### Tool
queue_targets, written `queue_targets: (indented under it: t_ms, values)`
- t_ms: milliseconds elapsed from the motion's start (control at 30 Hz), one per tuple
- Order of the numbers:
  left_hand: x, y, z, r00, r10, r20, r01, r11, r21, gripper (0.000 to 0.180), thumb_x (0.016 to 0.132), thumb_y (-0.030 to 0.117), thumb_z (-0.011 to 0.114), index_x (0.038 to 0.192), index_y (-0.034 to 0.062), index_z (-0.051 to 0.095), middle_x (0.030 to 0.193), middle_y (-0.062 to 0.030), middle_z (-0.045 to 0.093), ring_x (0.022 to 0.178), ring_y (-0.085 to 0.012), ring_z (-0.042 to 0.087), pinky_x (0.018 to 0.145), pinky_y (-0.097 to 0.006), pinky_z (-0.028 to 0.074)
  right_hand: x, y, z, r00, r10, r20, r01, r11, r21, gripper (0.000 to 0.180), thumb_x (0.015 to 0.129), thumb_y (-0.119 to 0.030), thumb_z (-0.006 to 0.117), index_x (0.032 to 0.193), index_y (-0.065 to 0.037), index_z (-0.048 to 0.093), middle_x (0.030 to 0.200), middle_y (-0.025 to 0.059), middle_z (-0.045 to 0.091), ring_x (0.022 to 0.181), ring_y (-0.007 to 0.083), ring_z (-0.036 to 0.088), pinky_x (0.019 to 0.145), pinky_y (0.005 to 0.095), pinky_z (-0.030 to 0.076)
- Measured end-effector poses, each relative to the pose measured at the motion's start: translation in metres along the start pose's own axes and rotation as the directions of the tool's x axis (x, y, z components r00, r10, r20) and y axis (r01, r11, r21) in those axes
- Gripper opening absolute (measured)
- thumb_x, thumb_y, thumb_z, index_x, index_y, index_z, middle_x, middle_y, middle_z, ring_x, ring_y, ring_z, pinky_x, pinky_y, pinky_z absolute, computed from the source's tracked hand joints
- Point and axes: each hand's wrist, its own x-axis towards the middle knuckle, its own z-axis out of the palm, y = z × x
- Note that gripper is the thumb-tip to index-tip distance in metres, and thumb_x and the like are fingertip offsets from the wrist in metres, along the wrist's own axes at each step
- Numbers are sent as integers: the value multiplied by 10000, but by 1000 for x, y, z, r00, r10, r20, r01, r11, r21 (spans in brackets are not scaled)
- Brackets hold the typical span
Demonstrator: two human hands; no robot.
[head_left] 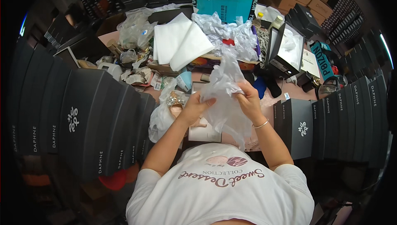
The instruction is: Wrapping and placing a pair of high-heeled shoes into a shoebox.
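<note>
Thin plastic bag (225, 96), limp and slippery, sits bunched between your left hand (194, 107) and right hand (248, 99), both pinching it; grip the upper edge, probably the opening.

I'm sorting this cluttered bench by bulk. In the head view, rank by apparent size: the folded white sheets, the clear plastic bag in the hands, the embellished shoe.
1. Clear plastic bag, held by the left hand and right hand.
2. Folded white sheets; close to the bag, and farther away, so unsure.
3. Embellished shoe, clearly smallest.
</note>
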Motion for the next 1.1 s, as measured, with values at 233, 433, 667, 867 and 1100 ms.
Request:
queue_targets:
  t_ms: [233, 433, 667, 867, 1100]
  values:
    - [4, 20, -32, 784, 599, 164, -503, 458, 733, 292, 713, -51, 592, 988, 19, 662, 908, -107, 662, 831, -215, 642, 745, -292, 492, -21, -36, -75, 784, -69, 617, 67, 997, 25, 267, 799, -2, 639, 1061, -52, 635, 1133, 95, 594, 1018, 219, 576, 856, 320, 460]
    - [4, 21, 23, 647, 556, 522, -717, 209, 665, 339, 682, -26, 607, 1007, 48, 673, 909, -141, 654, 804, -300, 646, 704, -323, 518, -4, -14, -59, 953, -88, 289, 82, 996, 34, 552, 795, -273, 723, 1227, 14, 537, 1190, 117, 595, 1074, 196, 567, 951, 329, 428]
    - [14, -4, 2, 959, -65, 275, 10, 981, 196, 450, 791, 186, 717, 1155, -34, 569, 971, -59, 651, 845, -124, 603, 738, -261, 485, -24, 20, -34, 831, 436, 346, -555, 701, 448, 255, 853, -156, 658, 1057, -4, 634, 949, 15, 660, 825, 74, 571, 750, 250, 461]
    - [16, -34, -2, 994, -81, 79, 58, 964, 259, 295, 917, 197, 580, 1105, -30, 573, 974, -47, 637, 813, -85, 580, 673, -251, 471, 0, 32, -18, 920, 362, 148, -367, 930, 10, 242, 854, -168, 637, 1016, 11, 638, 871, 50, 674, 780, 98, 584, 718, 279, 472]
    - [17, -22, -15, 960, -273, 64, 279, 912, -301, 256, 909, 179, 610, 1074, -16, 609, 927, -32, 646, 787, -77, 580, 669, -233, 474, -9, 46, -18, 922, 332, 200, -348, 936, 49, 183, 839, -77, 611, 1000, 7, 639, 802, 114, 666, 709, 132, 596, 672, 284, 467]
